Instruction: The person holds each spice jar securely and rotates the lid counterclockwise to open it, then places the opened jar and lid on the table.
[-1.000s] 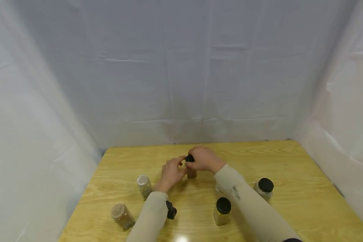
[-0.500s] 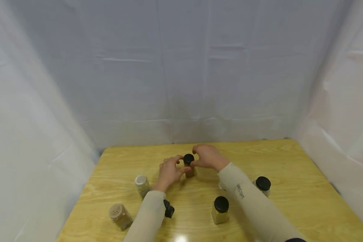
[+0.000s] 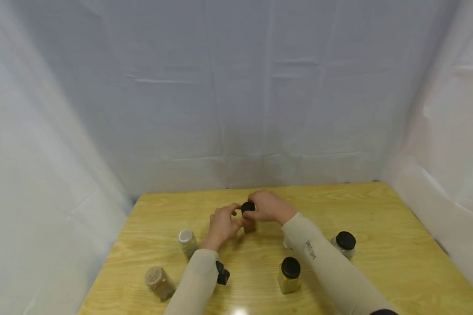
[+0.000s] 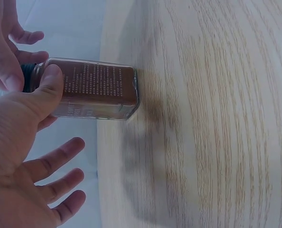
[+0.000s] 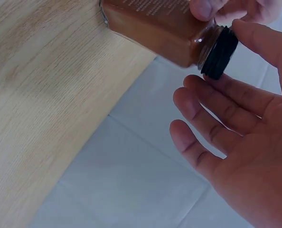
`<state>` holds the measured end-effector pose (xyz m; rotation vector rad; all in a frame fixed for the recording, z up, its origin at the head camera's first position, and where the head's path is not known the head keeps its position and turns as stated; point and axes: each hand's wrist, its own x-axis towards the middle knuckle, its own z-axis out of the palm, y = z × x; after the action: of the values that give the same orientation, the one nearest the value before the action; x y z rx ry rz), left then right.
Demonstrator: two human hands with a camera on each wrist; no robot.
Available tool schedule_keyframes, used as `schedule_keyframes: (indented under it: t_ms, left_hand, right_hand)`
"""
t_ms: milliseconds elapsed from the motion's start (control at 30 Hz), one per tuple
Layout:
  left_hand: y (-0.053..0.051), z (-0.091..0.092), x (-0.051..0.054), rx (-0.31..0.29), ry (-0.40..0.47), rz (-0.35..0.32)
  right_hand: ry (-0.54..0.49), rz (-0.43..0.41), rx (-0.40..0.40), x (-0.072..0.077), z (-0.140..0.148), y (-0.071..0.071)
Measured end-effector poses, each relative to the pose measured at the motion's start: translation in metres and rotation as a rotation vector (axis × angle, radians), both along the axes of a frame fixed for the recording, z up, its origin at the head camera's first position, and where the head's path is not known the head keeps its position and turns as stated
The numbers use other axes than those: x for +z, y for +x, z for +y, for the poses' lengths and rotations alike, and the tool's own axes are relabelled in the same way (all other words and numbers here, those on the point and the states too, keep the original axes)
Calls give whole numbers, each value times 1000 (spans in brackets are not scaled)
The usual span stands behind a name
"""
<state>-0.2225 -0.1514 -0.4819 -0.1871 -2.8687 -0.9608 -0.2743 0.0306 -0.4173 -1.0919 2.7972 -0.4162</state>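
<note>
A square glass spice jar (image 3: 250, 226) filled with reddish-brown powder stands upright near the back middle of the table. Printed text shows on the jar (image 4: 96, 88) in the left wrist view. My left hand (image 3: 221, 224) holds it near the neck between thumb and index finger, the other fingers spread. At the top, my right hand (image 3: 270, 206) pinches the ribbed black lid (image 5: 220, 53) between thumb and fingertips, with its remaining fingers loosely extended. The lid sits on the jar's neck; part of it is hidden by the fingers.
On the wooden table (image 3: 244, 271) stand a white-capped jar (image 3: 188, 245), a shaker with a tan holed lid (image 3: 160, 282), a black-lidded jar of yellow contents (image 3: 289, 276) and another black-lidded jar (image 3: 344, 246). White sheeting (image 3: 240, 109) hangs behind and at both sides.
Half a second ago my right fingers were spread off the lid's right side; now they are back around it. My left hand has kept its hold on the jar.
</note>
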Motion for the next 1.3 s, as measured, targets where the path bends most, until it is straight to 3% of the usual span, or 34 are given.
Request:
schedule_keyframes:
  t_ms: [267,567,733,967,1300]
  left_hand:
    - [-1,4,1,0,11,8]
    - [-5,1,-2,2,7,-4]
    - [-5,-1,-1,19,12,-15]
    - [-3,1,-1,20,12,-24]
    - [-2,5,2,18,-5,6]
  right_hand:
    - [-12,31,18,-3,-2,1]
    - [-24,22,-83,-4,8,-2]
    - [-1,55,-59,0,10,-3]
    - [15,18,-37,4,7,-1]
    - [6,30,1,2,-1,-1]
